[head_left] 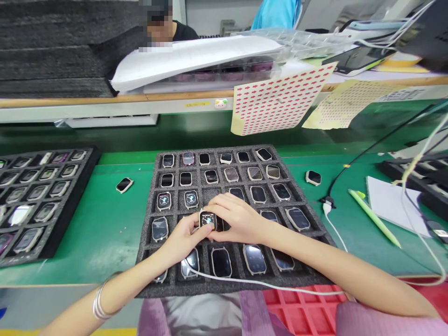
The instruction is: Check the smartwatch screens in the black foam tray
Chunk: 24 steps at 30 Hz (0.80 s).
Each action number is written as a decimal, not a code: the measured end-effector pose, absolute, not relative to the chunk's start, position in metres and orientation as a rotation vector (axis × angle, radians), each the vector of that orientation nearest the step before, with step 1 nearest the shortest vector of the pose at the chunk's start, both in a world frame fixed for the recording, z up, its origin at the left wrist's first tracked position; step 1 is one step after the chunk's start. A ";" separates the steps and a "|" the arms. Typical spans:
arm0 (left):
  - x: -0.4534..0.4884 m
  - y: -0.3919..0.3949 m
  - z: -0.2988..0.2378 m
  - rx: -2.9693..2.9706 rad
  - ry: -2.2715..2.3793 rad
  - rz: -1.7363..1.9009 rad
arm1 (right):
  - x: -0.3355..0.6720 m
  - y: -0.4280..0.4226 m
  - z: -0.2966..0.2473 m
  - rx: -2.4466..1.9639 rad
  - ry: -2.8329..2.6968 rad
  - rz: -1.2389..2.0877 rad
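– Starting from nearest?

– Yes: at bottom right, a red tray (297,305); at bottom left, silver bangles (100,303) on a wrist. Then a white cable (259,281), crossing the near part of a grey foam tray (164,290) and ending out of sight near the left hand (185,237) (cannot tell whether joined to anything there).

– And the grip?

– Closed on both sides, around one lit watch (207,220). In the left hand, pinched with the thumb across the lower face; in the right hand (238,217), held by curled fingers at the upper and right edge. Held over the middle of the foam tray, among compartments filled mostly with dark-screened watches. Two lit dials just beyond, to the left.

– Further out?

– On the green bench (115,233), a second foam tray (68,221) at far left, a green pen (376,219) beside white paper (395,198) at right, and one loose watch (124,185) to the left, another (313,177) to the right.

– Furthest?

– Hanging from a shelf (196,96), a sheet of red arrows (280,100); behind, a person in black (185,31).
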State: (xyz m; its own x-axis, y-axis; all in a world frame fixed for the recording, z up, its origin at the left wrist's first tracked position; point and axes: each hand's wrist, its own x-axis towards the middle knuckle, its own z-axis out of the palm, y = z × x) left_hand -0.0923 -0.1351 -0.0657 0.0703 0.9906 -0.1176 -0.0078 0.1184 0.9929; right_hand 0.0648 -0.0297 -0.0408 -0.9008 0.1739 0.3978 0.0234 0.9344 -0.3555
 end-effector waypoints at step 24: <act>-0.062 -0.087 -0.043 0.802 1.141 1.091 | 0.108 0.068 -0.061 -0.357 -2.796 0.185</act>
State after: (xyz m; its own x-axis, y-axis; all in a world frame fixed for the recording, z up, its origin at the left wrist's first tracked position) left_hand -0.0615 -0.0866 -0.0425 0.0474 0.9537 -0.2971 -0.2536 0.2992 0.9199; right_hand 0.1083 0.0676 -0.0612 -0.9192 0.2646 0.2917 0.2238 0.9604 -0.1660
